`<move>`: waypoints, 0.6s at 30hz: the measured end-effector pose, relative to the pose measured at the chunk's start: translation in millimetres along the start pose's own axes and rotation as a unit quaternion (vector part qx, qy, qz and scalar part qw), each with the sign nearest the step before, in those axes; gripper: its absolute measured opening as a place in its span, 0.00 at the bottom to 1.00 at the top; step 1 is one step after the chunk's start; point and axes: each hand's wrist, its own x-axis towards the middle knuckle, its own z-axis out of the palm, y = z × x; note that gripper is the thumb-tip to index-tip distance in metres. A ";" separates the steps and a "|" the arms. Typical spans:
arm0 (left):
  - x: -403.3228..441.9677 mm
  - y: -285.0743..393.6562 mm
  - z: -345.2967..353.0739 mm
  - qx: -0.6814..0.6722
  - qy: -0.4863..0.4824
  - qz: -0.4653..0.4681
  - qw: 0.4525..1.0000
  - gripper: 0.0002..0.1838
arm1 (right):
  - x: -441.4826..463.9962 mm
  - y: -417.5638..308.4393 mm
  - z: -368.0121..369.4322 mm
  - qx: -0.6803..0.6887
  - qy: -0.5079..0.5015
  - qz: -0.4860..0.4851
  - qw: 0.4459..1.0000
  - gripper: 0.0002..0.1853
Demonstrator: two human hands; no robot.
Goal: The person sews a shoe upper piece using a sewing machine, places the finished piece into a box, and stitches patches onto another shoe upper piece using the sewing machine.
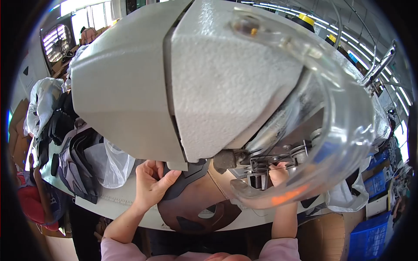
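Note:
The large grey-white head of a sewing machine (pixel 235 82) fills the middle of the view. Below its left part, my left hand (pixel 152 182) is closed on the edge of a dark grey fabric piece (pixel 183 180), with the thumb stretched along it. A brown, glossy rounded piece (pixel 187 211) with dark and light shapes lies under the fabric, towards the front edge. Behind the metal thread guides (pixel 259 169) and the clear curved guard (pixel 348 113), my right hand (pixel 278 174) shows only in part; its fingers are mostly hidden.
Grey and black fabric pieces (pixel 76 161) and a clear plastic bag (pixel 115 167) lie left on the white table (pixel 143 219). Another plastic bag (pixel 348 193) is at the right. Blue crates (pixel 370 237) stand at the lower right, and a cardboard box (pixel 326 235) is below the table.

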 end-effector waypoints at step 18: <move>-20.9 23.5 25.8 -0.080 0.067 0.042 0.994 0.22 | -70.6 -64.8 111.9 -0.193 0.051 -0.110 0.974 0.14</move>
